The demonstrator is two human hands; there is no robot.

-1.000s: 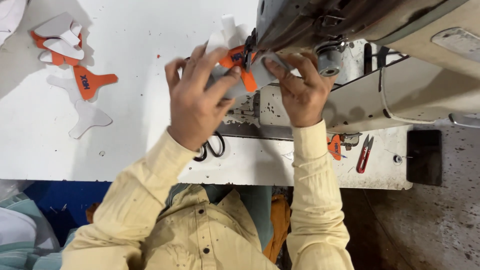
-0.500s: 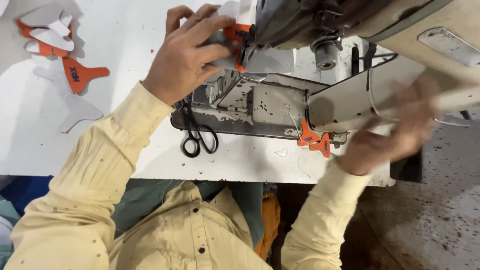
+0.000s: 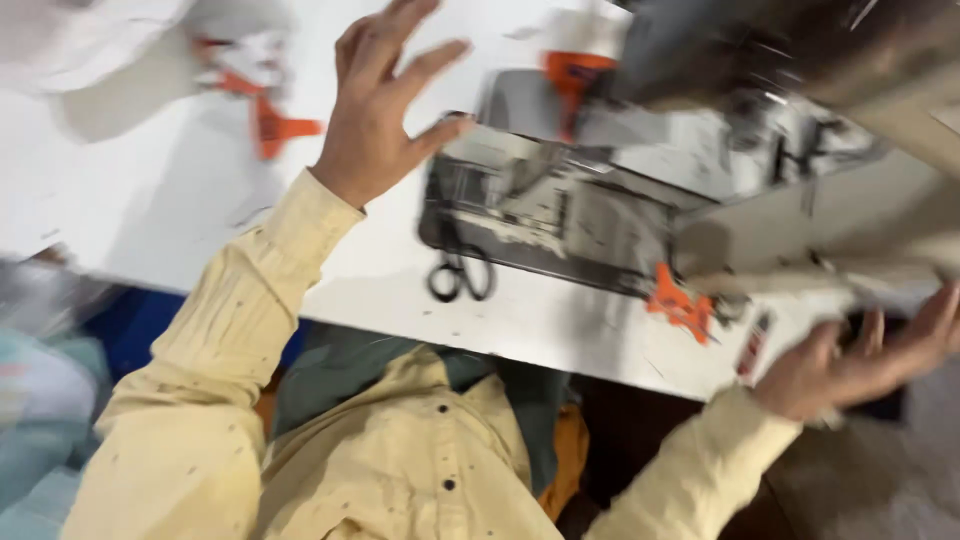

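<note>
The white work table [image 3: 150, 210] fills the upper left of the view. Its near edge runs diagonally from lower left to the right, above the person's yellow shirt. Bare table surface lies open to the left of and below the left hand.

The sewing machine [image 3: 700, 130] occupies the upper right; its grey body and beige arm overhang the table, and the picture is blurred there. A metal bed plate [image 3: 560, 215] sits beneath it, close to the table's near edge.

The left hand [image 3: 375, 110] is raised over the table with 5 fingers spread, released, grasping nothing. It is just left of the bed plate.

The right hand [image 3: 860, 360] is beyond the table's right end, palm open, fingers loosely extended; motion blur prevents telling whether it touches anything.

Black scissors [image 3: 460, 270] lie flat near the table's front edge, below the bed plate.

An orange and grey fabric piece [image 3: 570, 85] lies under the machine head. 1 orange cut piece [image 3: 275, 128] lies left of the left hand, beside white pieces [image 3: 245, 55]. Another orange scrap [image 3: 680, 305] lies at the right front edge.
</note>
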